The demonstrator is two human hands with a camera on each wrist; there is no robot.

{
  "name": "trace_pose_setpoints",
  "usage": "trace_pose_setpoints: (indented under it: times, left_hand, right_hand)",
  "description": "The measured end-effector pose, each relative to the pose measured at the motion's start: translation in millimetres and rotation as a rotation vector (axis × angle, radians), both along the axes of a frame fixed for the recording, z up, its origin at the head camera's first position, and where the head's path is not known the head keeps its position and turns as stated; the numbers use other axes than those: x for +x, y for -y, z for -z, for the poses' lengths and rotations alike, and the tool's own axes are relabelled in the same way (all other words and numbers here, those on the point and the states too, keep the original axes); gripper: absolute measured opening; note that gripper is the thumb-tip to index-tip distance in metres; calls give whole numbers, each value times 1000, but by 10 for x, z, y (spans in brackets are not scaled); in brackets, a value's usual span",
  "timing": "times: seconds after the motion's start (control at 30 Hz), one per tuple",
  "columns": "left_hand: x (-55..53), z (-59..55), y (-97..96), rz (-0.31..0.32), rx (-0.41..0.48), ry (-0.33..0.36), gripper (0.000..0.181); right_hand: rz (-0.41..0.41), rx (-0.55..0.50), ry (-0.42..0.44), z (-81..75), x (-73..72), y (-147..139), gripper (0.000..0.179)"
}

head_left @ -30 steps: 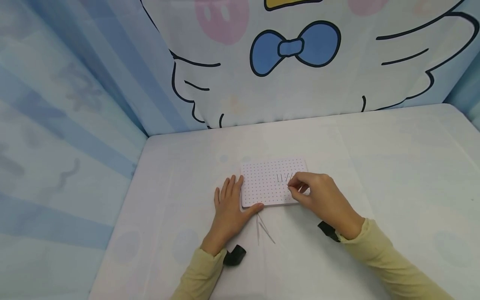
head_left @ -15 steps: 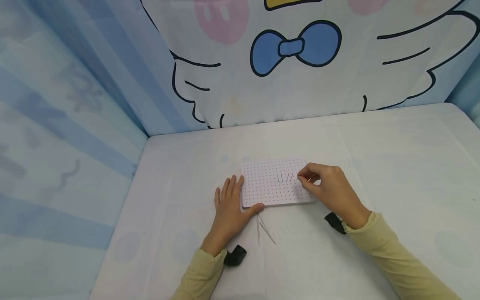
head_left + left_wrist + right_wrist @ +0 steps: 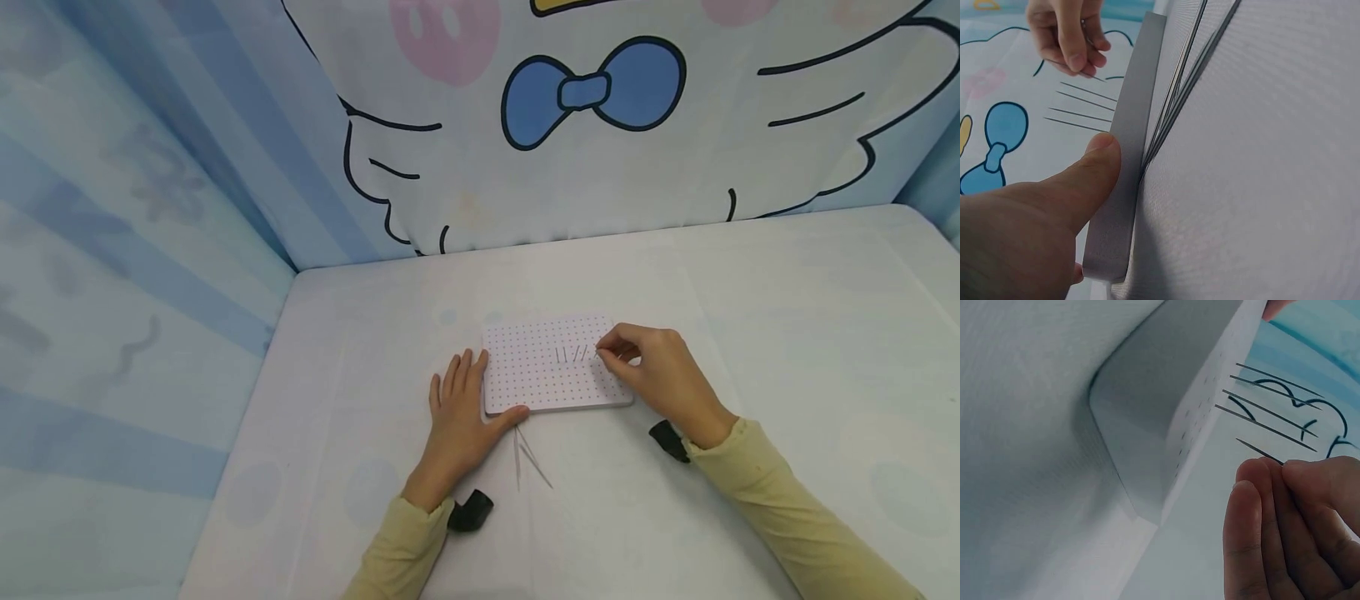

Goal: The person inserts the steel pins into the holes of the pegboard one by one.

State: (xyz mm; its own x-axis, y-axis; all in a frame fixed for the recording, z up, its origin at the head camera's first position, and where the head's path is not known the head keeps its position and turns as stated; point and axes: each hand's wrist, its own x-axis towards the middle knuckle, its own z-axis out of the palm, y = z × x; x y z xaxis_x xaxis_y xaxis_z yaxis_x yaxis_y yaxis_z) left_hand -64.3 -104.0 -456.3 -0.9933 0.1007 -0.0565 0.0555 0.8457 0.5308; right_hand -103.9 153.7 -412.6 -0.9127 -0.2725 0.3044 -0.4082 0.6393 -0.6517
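Note:
A white board (image 3: pixel 525 387) with a grid of small holes lies on the table. My left hand (image 3: pixel 459 429) rests against its near left corner, fingers straight along the left side and thumb on the front edge. Several thin metal needles (image 3: pixel 566 355) stand in a row in the board's holes. My right hand (image 3: pixel 656 371) is over the board's right part, pinching another thin needle (image 3: pixel 1261 452) between thumb and fingertips. In the right wrist view its point faces the board, at the end of the standing row. More loose needles (image 3: pixel 1186 90) lie on the table below my left thumb.
The table (image 3: pixel 787 333) has a pale cloth. A cartoon-printed curtain (image 3: pixel 465 167) hangs behind it, and a blue striped one (image 3: pixel 150 333) hangs at the left. Black wrist devices (image 3: pixel 470 512) sit beside both sleeves.
My right hand has moved right and slightly away from me along the row, its needle still pinched; over the last half second it barely shifts. The left hand stays in place.

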Motion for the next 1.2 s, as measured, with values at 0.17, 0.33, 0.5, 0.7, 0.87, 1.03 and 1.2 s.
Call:
trace_pose_setpoints:
  times: [0.17, 0.33, 0.5, 0.7, 0.87, 1.03, 1.2]
  left_hand:
    - [-5, -10, -5, 1, -5, -1, 99]
    - [-6, -12, -8, 1, -11, 1, 99]
    - [3, -24, -16, 2, -6, 0, 99]
    - [-3, -19, -28, 11, -8, -18, 98]
    - [-8, -20, -40, 9, -6, -9, 98]
    - [-2, -35, -45, 11, 5, 0, 99]
    - [9, -43, -37, 16, 31, -5, 99]
  right_hand:
    - [-4, -13, 25, 17, -18, -5, 7]
    - [-13, -13, 45, 35, -26, -8, 8]
    - [-13, -3, 54, 58, -28, -7, 8]
    - [-12, 2, 46, 70, -29, -15, 7]
    - [-6, 10, 30, 85, -37, -25, 6]
    - [-8, 20, 33, 92, -44, -32, 6]
    - [-12, 31, 72, 90, -46, -16, 6]
